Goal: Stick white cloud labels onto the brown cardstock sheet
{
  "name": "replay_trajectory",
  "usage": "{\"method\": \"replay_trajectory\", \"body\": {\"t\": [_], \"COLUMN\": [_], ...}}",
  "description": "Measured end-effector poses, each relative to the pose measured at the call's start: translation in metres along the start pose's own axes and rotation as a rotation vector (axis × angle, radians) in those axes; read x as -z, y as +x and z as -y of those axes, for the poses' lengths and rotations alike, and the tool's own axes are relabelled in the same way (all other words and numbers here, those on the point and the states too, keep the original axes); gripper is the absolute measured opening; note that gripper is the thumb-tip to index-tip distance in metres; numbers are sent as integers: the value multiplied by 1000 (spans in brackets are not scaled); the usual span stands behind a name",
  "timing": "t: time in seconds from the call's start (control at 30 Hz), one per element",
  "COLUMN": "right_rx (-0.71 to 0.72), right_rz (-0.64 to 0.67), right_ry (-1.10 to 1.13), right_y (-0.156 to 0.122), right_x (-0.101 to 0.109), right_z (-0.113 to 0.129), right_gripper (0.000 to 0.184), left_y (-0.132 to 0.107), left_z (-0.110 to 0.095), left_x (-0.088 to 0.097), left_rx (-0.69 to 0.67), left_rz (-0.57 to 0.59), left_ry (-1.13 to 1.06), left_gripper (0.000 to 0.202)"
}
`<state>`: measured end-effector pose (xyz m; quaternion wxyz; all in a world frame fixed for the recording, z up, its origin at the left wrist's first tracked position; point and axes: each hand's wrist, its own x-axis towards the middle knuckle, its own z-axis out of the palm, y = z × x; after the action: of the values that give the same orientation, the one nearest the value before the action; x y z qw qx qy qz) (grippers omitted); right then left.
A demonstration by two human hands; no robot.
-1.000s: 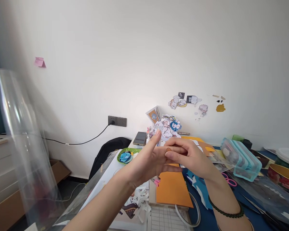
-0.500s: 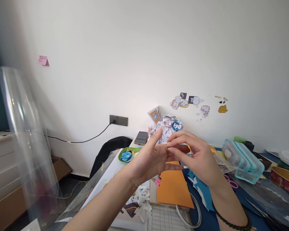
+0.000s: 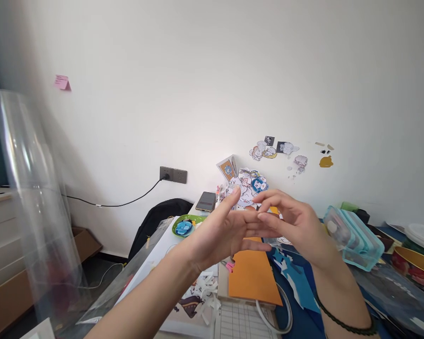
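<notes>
My left hand is raised over the table, palm turned partly toward me, thumb up and fingers stretched to the right. Against its fingertips is my right hand, its thumb and a fingertip pinched together while the other fingers curve above. Whatever lies in that pinch, if anything, is too small to make out. Below the hands lies an orange sheet on a pale board with a grid. Blue paper pieces are to its right, and white paper scraps to its left.
A green tray with blue cutouts and a phone lie behind the left arm. Paper cutouts lean against the wall. At right stand a teal clear box and a floral tin. A clear plastic roll stands left.
My right hand has slid rightward along the left hand's fingers, its pinch now nearer their tips. The left hand has hardly moved, and the view has shifted slightly.
</notes>
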<state>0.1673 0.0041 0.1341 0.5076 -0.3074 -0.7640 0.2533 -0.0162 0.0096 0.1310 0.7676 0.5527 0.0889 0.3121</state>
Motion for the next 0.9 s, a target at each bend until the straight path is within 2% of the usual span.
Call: {"method": "replay_trajectory", "body": {"t": [0.07,0.23,0.33,0.5,0.6,0.7,0.8,0.9], "right_rx": [-52,-122,-139,-124,-108,-97,-65,-44], "right_rz": [0,75,67,46,112,186,161,166], "right_ry": [20,112,121,111,128,140,91,30], "right_y": [3,7,8,10,11,10,9,8], "right_x": [-5,-15,-18,-15,-9,-5,-3,-1], "right_z": [-3,-7,-10,-15,-16,-16,-16,-14], "right_gripper": [7,20,31,36,27,19,13,11], "left_y": [-2,-5,-6,-5,-4,-2,-1,-1], "left_z": [0,-2,-1,1,2,0,-1,-3], "left_x": [-3,-11,-12,-10,-8,-5,-2,-1], "left_rx": [-30,-66,-64,-53,-53,-50,-57,-55], "left_rz": [-3,-24,-43,-104,-88,-36,-35,-66], "left_ry": [89,336,397,454,417,262,110,56], "left_gripper": [79,77,75,69,70,73,75,75]}}
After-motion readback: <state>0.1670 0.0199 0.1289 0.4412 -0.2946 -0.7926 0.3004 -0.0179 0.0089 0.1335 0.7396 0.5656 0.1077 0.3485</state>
